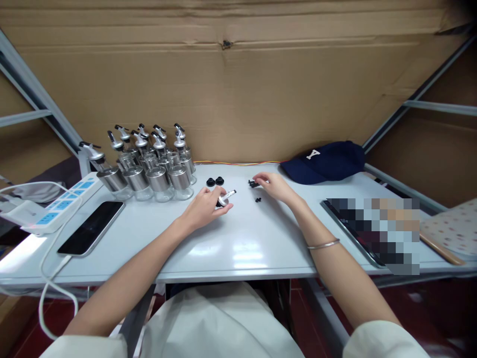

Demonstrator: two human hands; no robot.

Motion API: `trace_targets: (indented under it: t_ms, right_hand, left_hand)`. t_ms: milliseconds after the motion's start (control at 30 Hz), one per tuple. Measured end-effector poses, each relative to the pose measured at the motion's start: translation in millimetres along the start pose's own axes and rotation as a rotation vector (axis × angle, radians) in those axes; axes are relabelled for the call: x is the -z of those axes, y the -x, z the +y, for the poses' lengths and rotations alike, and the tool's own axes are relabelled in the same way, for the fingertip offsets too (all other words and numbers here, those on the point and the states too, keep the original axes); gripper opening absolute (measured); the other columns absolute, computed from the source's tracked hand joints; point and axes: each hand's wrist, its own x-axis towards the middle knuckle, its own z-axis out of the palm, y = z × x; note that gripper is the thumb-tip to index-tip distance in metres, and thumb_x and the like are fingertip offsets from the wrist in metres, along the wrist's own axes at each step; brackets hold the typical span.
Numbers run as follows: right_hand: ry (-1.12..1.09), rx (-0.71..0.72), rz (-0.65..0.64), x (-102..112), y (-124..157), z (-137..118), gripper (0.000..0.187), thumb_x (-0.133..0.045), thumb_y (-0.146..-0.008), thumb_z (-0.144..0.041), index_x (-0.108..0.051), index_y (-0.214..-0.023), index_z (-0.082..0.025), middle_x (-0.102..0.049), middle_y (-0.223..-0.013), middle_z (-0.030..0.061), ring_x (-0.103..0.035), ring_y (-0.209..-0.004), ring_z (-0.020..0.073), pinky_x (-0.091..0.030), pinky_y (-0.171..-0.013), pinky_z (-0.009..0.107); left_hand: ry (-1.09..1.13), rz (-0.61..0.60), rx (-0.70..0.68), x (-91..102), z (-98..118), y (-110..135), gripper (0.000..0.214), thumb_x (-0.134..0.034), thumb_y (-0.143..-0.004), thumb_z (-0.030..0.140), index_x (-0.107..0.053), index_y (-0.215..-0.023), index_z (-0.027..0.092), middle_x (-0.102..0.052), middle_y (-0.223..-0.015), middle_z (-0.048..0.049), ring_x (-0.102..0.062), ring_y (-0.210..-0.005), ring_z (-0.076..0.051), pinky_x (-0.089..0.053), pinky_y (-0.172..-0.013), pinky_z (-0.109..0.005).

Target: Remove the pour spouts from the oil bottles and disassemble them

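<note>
Left hand (208,205) is closed around a silver pourer top (225,200), white spout with a dark tip pointing up and right, just above the desk (238,228). Fingers cover part of its base, so the lower end is hard to read.

Right hand (275,188) is at a cluster of black parts (253,184) on the far half of the desk. Fingertips meet them, but cannot tell if they're pinched or only touched; the fingers hide the right end, and count and shape don't resolve.

Smaller black bits (258,200) sit just below that cluster, too tiny to identify. Two round black stoppers (215,182) sit side by side just beyond the left hand.

Glass bottles (160,181) with steel bands stand grouped at left. Three in front show open necks; others carry pourers. Rear ones overlap, so an exact count is unreliable.

Phone (91,228) at left, beside a power strip (59,209) that is cut by the frame edge. Navy cap (324,164) at far right. Dark-edged device (352,233) near the right forearm is mostly pixelated, display unreadable.
</note>
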Motion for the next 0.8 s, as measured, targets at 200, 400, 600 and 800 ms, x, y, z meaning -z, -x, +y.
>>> trace_targets:
  t_ms: [200,400,600,800]
  right_hand:
    - [-0.542,0.259,-0.2,-1,22,-50,0.03,-0.054,-0.081,-0.043,-0.063,-0.088,-0.015,-0.063,-0.076,0.0037,-0.056,-0.07,0.0138,-0.045,-0.071,0.029]
    - [-0.565,0.311,-0.371,-10,30,-63,0.025,-0.05,-0.085,-0.041,-0.053,-0.08,-0.017,-0.055,-0.069,-0.0007,-0.048,-0.065,0.0112,-0.038,-0.066,0.027]
    - [-0.444,0.32,-0.374,-5,31,-62,0.025,-0.042,-0.089,-0.04,-0.041,-0.075,-0.02,-0.046,-0.063,-0.0042,-0.039,-0.059,0.0097,-0.032,-0.061,0.024]
    - [-0.364,0.332,-0.368,-3,34,-66,0.03,-0.035,-0.091,-0.043,-0.039,-0.072,-0.02,-0.039,-0.062,-0.0047,-0.035,-0.056,0.0094,-0.03,-0.056,0.023]
  left_hand:
    - [-0.032,-0.046,0.001,-2.7,-2,0,0.025,-0.046,-0.088,0.042,-0.047,-0.096,0.019,-0.064,-0.085,-0.0026,-0.051,-0.068,-0.017,-0.041,-0.075,-0.031]
    - [-0.083,-0.064,-0.079,-6.1,-4,-2,0.027,-0.043,-0.09,0.044,-0.049,-0.091,0.017,-0.062,-0.076,-0.0009,-0.043,-0.061,-0.015,-0.038,-0.077,-0.032]
    - [-0.139,-0.035,-0.107,-8.7,-4,-2,0.031,-0.041,-0.091,0.046,-0.05,-0.095,0.017,-0.063,-0.082,-0.0024,-0.043,-0.061,-0.015,-0.036,-0.076,-0.031]
    - [-0.144,-0.05,-0.102,-9.6,-4,-2,0.031,-0.042,-0.09,0.047,-0.05,-0.095,0.017,-0.063,-0.081,-0.0019,-0.047,-0.061,-0.015,-0.036,-0.071,-0.028]
